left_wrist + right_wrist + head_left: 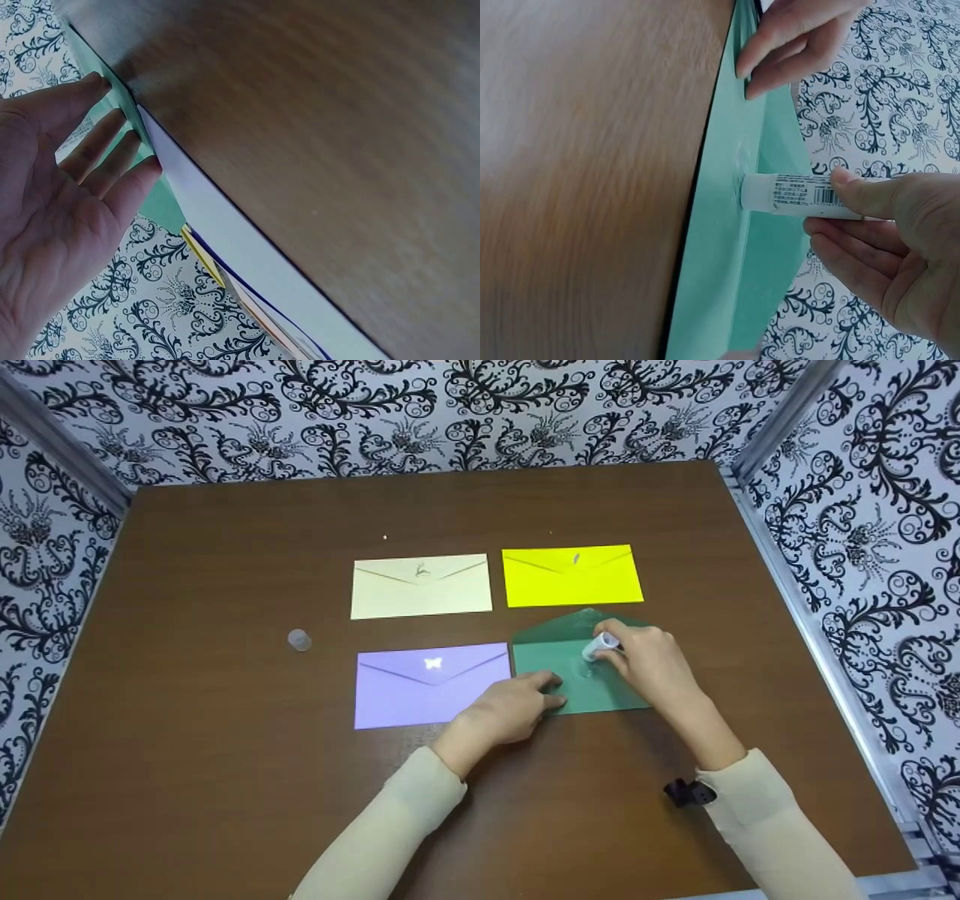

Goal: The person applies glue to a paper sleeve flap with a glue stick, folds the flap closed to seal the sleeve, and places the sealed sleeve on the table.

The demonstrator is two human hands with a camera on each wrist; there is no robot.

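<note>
On the table's right half lies a green envelope (546, 657) with its flap unfolded away from the person. My right hand (658, 661) pinches a white glue stick (799, 195) between thumb and fingers. The stick's end touches the envelope's body below the flap fold, and a shiny smear (742, 156) shows beside it in the right wrist view. At the envelope's near left corner, the fingertips of my left hand (511, 708) press on the paper. In the left wrist view its fingers (105, 154) are extended, only slightly bent.
A purple envelope (412, 701) with a white butterfly lies left of the green one, beside my left hand. Behind are a cream envelope (420, 596) and a yellow envelope (574, 585), both folded closed. A translucent round cap (299, 640) lies at the left on the brown table (187, 750).
</note>
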